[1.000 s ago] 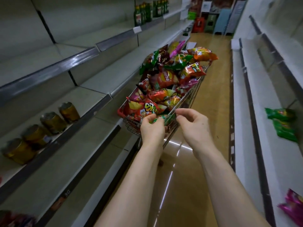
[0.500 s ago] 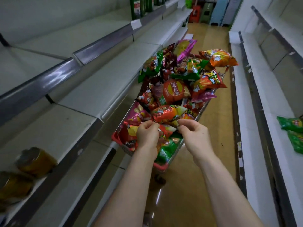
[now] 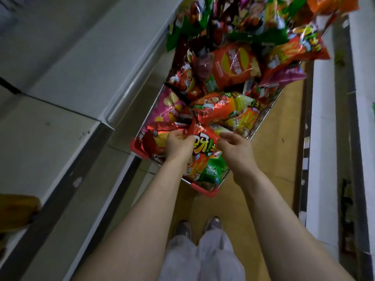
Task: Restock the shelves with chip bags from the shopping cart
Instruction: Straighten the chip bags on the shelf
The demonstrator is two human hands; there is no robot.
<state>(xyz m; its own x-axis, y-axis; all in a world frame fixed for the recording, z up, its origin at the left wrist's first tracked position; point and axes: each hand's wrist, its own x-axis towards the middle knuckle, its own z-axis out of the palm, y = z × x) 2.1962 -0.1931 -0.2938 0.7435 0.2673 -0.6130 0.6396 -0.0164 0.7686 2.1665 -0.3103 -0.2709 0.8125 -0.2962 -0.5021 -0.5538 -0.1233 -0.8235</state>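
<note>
Now, shopping cart (image 3: 204, 192) close beside left shelf (image 3: 81, 67) edge, bare floor (image 3: 284, 142) toward right shelf (image 3: 320, 138). Left hand (image 3: 178, 145) fingers clamp red chip bag (image 3: 205, 141) at cart's near end; right hand (image 3: 236, 151) fingers loose, beside bag.

The chip bags (image 3: 221, 110) were crinkled, glossy, foil-like plastic. The cart (image 3: 262, 120) had bare metal wire sides and red plastic corners (image 3: 205, 190). The shelves (image 3: 91, 63) looked smooth and matt, the floor (image 3: 274, 163) smooth and faintly shiny, the trousers (image 3: 215, 258) pale cloth.
</note>
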